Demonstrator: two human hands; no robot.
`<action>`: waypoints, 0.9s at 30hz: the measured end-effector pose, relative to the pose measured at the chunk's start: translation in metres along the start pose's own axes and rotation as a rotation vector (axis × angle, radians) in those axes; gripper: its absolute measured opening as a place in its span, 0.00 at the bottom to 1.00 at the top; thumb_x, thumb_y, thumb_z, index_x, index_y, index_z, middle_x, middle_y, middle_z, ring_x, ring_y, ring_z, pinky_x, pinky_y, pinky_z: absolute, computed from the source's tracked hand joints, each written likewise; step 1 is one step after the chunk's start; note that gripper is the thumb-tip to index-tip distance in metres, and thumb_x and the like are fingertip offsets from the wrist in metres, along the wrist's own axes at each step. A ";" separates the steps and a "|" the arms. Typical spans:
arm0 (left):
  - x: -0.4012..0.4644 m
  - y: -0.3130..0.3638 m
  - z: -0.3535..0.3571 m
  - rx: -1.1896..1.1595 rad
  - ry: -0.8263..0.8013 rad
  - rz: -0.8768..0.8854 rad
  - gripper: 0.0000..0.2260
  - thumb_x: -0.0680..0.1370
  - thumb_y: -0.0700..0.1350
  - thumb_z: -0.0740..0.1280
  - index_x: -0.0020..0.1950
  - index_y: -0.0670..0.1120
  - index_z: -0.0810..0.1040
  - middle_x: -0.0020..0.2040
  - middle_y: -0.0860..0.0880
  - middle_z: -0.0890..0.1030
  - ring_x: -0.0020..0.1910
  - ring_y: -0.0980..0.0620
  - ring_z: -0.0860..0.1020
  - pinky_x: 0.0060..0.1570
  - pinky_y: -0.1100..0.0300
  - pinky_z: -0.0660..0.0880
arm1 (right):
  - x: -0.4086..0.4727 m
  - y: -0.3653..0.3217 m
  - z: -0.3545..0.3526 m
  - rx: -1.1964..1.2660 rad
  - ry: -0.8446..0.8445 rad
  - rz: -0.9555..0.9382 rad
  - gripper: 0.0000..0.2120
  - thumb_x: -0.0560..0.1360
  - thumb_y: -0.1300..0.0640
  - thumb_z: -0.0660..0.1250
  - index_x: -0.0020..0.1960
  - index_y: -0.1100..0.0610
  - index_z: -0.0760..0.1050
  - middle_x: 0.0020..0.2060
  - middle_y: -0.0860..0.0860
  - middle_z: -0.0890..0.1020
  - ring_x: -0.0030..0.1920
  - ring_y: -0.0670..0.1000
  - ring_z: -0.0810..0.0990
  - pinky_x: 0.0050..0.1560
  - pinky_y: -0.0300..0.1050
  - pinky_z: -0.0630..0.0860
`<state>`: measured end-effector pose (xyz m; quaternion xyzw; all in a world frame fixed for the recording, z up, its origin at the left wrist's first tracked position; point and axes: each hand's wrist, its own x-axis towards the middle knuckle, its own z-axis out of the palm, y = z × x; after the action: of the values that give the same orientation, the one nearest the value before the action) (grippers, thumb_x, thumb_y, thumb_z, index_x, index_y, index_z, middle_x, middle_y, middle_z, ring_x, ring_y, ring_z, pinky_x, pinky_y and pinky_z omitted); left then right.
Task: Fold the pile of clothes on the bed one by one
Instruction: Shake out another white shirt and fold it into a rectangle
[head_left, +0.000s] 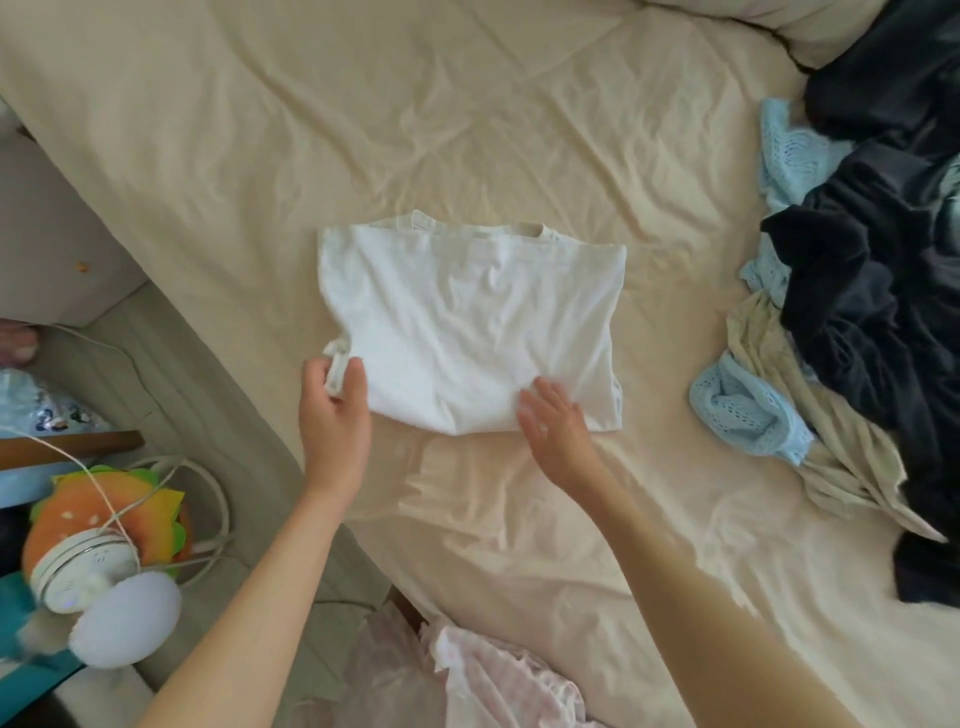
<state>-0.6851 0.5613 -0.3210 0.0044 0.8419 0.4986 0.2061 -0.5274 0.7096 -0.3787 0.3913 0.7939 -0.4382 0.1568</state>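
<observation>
- Cream bed sheet (467, 104), wrinkled, bears a folded white shirt (467, 322).
- Left hand (335, 410) pinches its corner; right hand (553, 421) rests flat, fingers straight.
- Unfolded clothes pile (857, 312) right.

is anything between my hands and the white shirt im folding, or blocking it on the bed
Nothing visible does. The left hand already pinches a bit of the white shirt at its near left corner, and the right hand lies flat on its near edge. The sheet around it is bare; the unfolded pile sits apart at right.
</observation>
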 end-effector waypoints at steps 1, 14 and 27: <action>-0.005 0.011 0.011 0.057 -0.016 0.124 0.04 0.80 0.43 0.62 0.48 0.44 0.68 0.36 0.54 0.71 0.34 0.63 0.71 0.36 0.64 0.68 | 0.001 -0.005 -0.007 0.265 0.028 0.088 0.17 0.82 0.52 0.55 0.67 0.57 0.71 0.67 0.52 0.72 0.72 0.52 0.63 0.68 0.44 0.59; -0.050 -0.020 0.107 0.864 -0.493 0.579 0.21 0.70 0.36 0.71 0.63 0.38 0.75 0.68 0.36 0.69 0.70 0.36 0.65 0.67 0.44 0.64 | 0.019 0.032 -0.075 0.938 0.098 0.440 0.05 0.77 0.57 0.66 0.46 0.59 0.78 0.45 0.56 0.81 0.43 0.53 0.80 0.44 0.46 0.74; -0.043 -0.054 0.089 1.067 -0.527 0.748 0.31 0.66 0.26 0.69 0.69 0.39 0.71 0.70 0.37 0.69 0.69 0.36 0.67 0.64 0.43 0.69 | 0.016 0.057 -0.060 0.682 0.344 0.395 0.06 0.74 0.58 0.68 0.49 0.55 0.75 0.39 0.45 0.76 0.39 0.43 0.74 0.37 0.35 0.70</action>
<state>-0.6042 0.5994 -0.3892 0.5150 0.8356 0.0374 0.1876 -0.4889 0.7839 -0.3871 0.6325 0.5280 -0.5656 -0.0353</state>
